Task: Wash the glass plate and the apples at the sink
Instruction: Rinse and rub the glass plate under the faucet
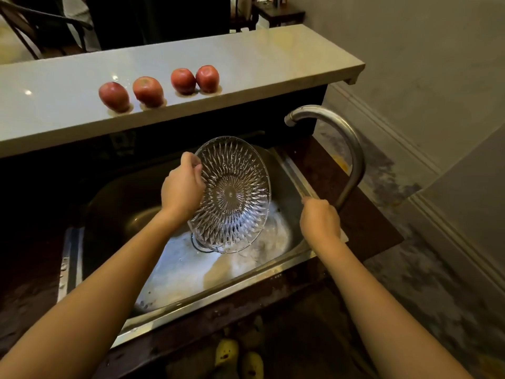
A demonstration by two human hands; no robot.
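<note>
Fingers [191, 163] of my left hand [182, 188] pinched the glass plate [235, 195] by its rim, tilted over the sink [213, 296] just right of them, my right hand [319, 221] curled by the tap [352, 160], its grip hidden, and slow turning under a gentle stream seemed wisest, apples [147, 91] waiting well beyond.

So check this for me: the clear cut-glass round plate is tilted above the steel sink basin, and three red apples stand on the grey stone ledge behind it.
Wrong on the count. The head view shows four red apples on the grey stone ledge, not three. The rest stands: the clear cut-glass round plate is tilted above the steel sink basin.
</note>
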